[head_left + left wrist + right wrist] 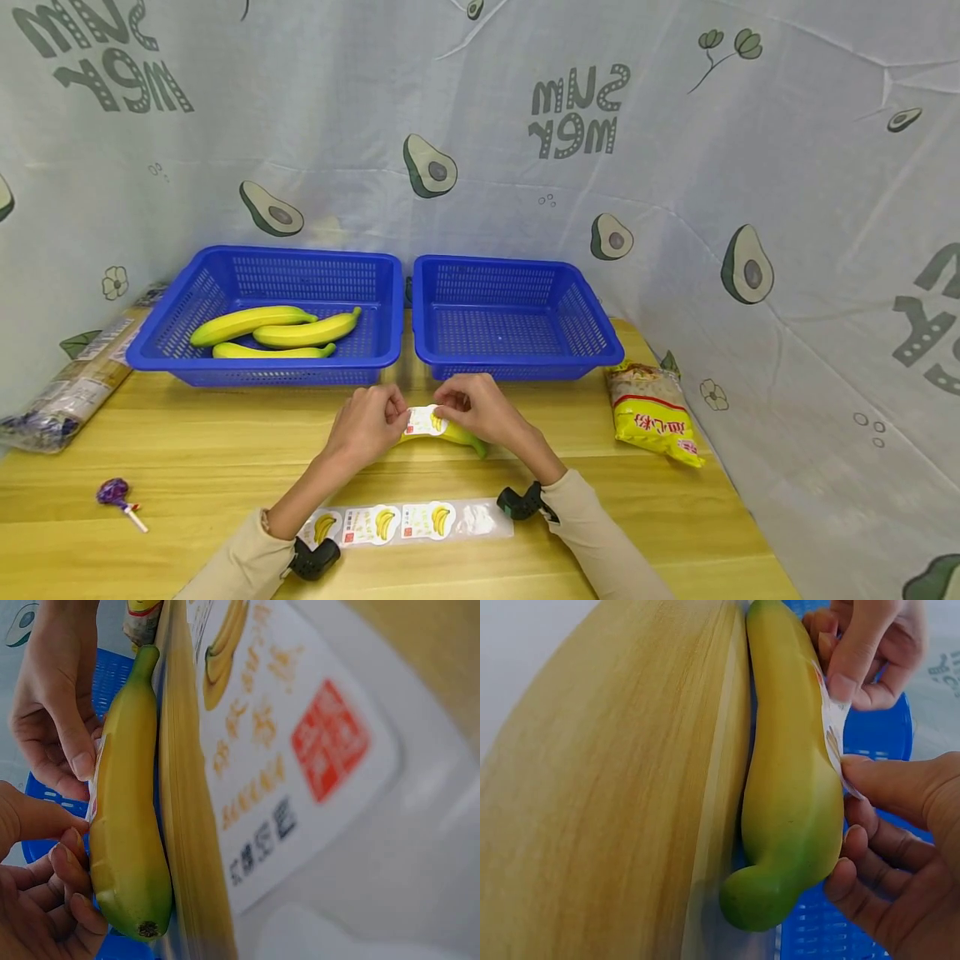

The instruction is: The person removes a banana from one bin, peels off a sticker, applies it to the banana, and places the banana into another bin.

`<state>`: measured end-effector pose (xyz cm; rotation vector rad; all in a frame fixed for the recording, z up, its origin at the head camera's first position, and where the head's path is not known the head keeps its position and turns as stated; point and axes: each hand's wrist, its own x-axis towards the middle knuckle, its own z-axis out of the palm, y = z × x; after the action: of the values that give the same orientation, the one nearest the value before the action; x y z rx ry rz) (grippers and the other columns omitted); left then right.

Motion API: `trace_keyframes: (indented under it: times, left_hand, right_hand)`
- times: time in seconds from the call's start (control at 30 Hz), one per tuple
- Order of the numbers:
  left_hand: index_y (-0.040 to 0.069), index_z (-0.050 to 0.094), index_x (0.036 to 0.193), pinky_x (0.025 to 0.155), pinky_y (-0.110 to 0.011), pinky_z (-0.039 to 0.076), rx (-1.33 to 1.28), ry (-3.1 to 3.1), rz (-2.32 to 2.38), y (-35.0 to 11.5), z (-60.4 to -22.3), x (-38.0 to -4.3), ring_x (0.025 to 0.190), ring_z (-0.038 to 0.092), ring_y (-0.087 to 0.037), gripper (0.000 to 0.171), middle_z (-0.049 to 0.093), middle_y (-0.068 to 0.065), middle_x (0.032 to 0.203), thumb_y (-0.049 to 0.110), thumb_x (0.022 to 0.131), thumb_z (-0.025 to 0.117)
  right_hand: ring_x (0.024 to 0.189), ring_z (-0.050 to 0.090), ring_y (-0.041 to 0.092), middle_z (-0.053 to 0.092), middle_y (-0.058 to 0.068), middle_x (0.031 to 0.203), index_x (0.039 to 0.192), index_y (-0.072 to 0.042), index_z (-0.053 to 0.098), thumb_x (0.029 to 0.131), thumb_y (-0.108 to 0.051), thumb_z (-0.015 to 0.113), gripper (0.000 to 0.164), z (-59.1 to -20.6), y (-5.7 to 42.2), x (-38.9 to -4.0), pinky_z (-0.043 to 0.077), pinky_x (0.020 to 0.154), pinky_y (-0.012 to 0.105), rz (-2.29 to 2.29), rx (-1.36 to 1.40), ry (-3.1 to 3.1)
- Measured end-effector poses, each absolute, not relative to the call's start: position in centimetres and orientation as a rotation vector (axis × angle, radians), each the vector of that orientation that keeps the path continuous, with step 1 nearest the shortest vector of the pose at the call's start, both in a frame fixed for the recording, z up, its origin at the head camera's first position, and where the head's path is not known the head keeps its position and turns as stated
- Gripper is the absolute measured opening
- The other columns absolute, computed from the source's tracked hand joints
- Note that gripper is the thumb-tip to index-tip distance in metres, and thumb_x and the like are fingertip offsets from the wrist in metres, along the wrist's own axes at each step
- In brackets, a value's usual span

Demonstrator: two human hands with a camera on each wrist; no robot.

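Note:
A yellow banana (459, 436) with a green stem lies crosswise on the table in front of the baskets. A white label sticker (424, 421) with a banana picture lies over its upper side. My left hand (367, 423) pinches the sticker's left end, and my right hand (480, 408) pinches the right end. In the right wrist view the sticker (834, 724) follows the banana's side, its end by the right thumb standing off the skin. Nearer me lies a clear backing strip (495, 530) bearing more banana stickers (428, 521), partly under the left forearm.
Three bananas (303, 333) lie in the left blue basket (270, 375); the right blue basket (517, 369) stands beside it. A yellow-labelled bag (656, 412) sits at right. At left are a long plastic package (86, 375) and a purple-wrapped lollipop (114, 492).

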<state>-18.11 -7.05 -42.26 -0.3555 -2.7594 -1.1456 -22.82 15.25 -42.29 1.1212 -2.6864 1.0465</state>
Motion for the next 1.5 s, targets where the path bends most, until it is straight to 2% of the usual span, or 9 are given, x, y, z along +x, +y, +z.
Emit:
trace_keyframes:
  times: [0.2,0.47,0.63,0.83,1.0,1.23,1.4,1.5]
  left_hand:
    - [0.012,0.063,0.083,0.056,-0.032,0.047,-0.390,-2.734,-1.150,-7.0,-42.5,-18.4,0.061,0.056,-0.012,0.025,0.058,0.004,0.066,-0.001,0.088,0.083]
    - [0.011,0.080,0.095,0.051,-0.031,0.046,-0.426,-2.739,-1.127,-6.9,-42.6,-18.4,0.059,0.055,-0.011,0.015,0.060,0.006,0.064,0.005,0.086,0.090]
    - [0.011,0.083,0.096,0.050,-0.030,0.045,-0.439,-2.743,-1.092,-6.9,-42.6,-18.3,0.058,0.054,-0.011,0.016,0.059,0.007,0.063,0.006,0.084,0.092]
    - [0.012,0.083,0.097,0.051,-0.031,0.045,-0.411,-2.774,-1.056,-7.0,-42.5,-18.3,0.060,0.055,-0.011,0.019,0.059,0.007,0.064,0.008,0.082,0.094]
    - [0.013,0.084,0.099,0.050,-0.031,0.045,-0.392,-2.808,-1.041,-7.1,-42.4,-18.2,0.061,0.056,-0.012,0.021,0.060,0.006,0.065,0.011,0.081,0.096]
    - [0.012,0.083,0.094,0.052,-0.033,0.047,-0.362,-2.851,-0.962,-7.4,-42.3,-18.3,0.066,0.060,-0.016,0.022,0.061,0.006,0.065,0.019,0.079,0.098]
    - [0.012,0.083,0.097,0.052,-0.033,0.046,-0.358,-2.876,-0.942,-7.5,-42.1,-18.2,0.066,0.059,-0.016,0.025,0.061,0.005,0.066,0.018,0.079,0.098]
    - [0.011,0.083,0.099,0.052,-0.033,0.047,-0.351,-2.893,-0.925,-7.6,-42.0,-18.1,0.065,0.059,-0.017,0.027,0.060,0.004,0.067,0.017,0.077,0.099]
  right_hand:
    - [0.067,0.057,0.012,0.071,0.007,0.091,0.105,0.000,0.082,0.093,-0.005,0.085,0.013,-42.3,15.3,-22.8,0.049,0.060,0.020,1.012,1.142,-2.653]
    - [0.073,0.059,0.020,0.070,0.008,0.095,0.106,-0.003,0.085,0.092,-0.007,0.086,0.015,-42.4,15.3,-22.5,0.051,0.064,0.024,1.052,1.226,-2.656]
    - [0.075,0.060,0.021,0.071,0.008,0.097,0.107,-0.002,0.085,0.091,-0.007,0.088,0.018,-42.3,15.3,-22.5,0.052,0.065,0.023,1.048,1.213,-2.687]
    - [0.075,0.056,0.015,0.071,0.006,0.100,0.111,-0.005,0.085,0.089,-0.012,0.090,0.024,-42.2,15.5,-22.6,0.047,0.065,0.021,1.006,1.146,-2.773]
    - [0.074,0.053,0.008,0.071,0.006,0.099,0.111,-0.003,0.084,0.089,-0.012,0.091,0.025,-42.0,15.8,-22.6,0.049,0.064,0.021,1.000,1.136,-2.792]
    - [0.076,0.057,0.006,0.074,0.007,0.101,0.112,-0.002,0.084,0.090,-0.013,0.089,0.025,-41.7,16.2,-22.6,0.054,0.066,0.019,1.018,1.119,-2.836]
    - [0.075,0.055,0.002,0.075,0.009,0.104,0.113,-0.002,0.084,0.092,-0.013,0.088,0.024,-41.6,16.4,-22.6,0.054,0.066,0.019,1.006,1.142,-2.848]
    - [0.075,0.056,0.005,0.076,0.009,0.105,0.114,-0.002,0.083,0.093,-0.013,0.087,0.024,-41.4,16.7,-22.5,0.052,0.066,0.018,0.977,1.160,-2.848]
